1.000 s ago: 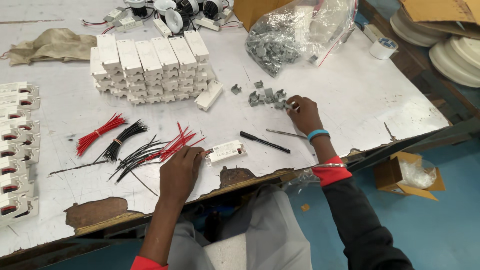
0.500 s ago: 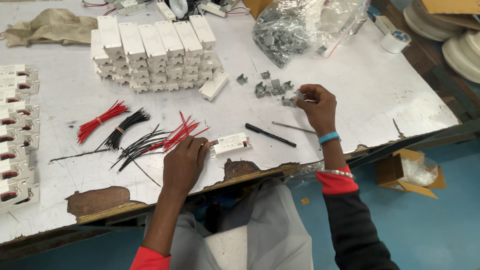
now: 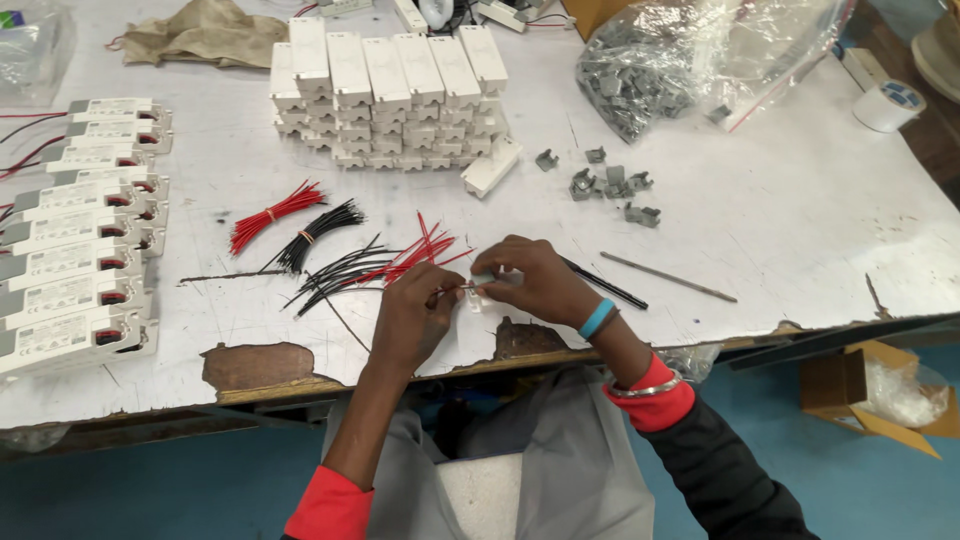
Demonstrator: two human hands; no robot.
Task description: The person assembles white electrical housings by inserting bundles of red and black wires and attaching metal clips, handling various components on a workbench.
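Fingers meet at the middle of the frame, low on the worktop [image 3: 800, 250]: the right hand [image 3: 535, 282] has its grip closed round a small white plastic part [image 3: 484, 290], and the left hand [image 3: 418, 318] pinches a thin wire end [image 3: 452, 289] between thumb and forefinger, its tip touching that part. Both hands rest on the white surface near its chipped front edge. The right wrist wears a blue band and a metal bangle over a red cuff.

Just above and left of the hands lies a loose scatter of red and black wires [image 3: 375, 265], and farther left two tied bundles, one red [image 3: 272, 214] and one black [image 3: 318, 235]. To the right of the right hand a black pen-like tool [image 3: 605, 285] and a thin grey rod [image 3: 668, 277] lie on the surface. Above them, a small heap of grey clips [image 3: 608, 184] sits below a clear bag of the same clips [image 3: 660, 60] at the upper right. A stacked block of white housings [image 3: 385, 95] stands at the upper middle, and a column of long white modules [image 3: 75, 240] runs down the left edge. A roll of tape [image 3: 888, 104] sits at the far right.
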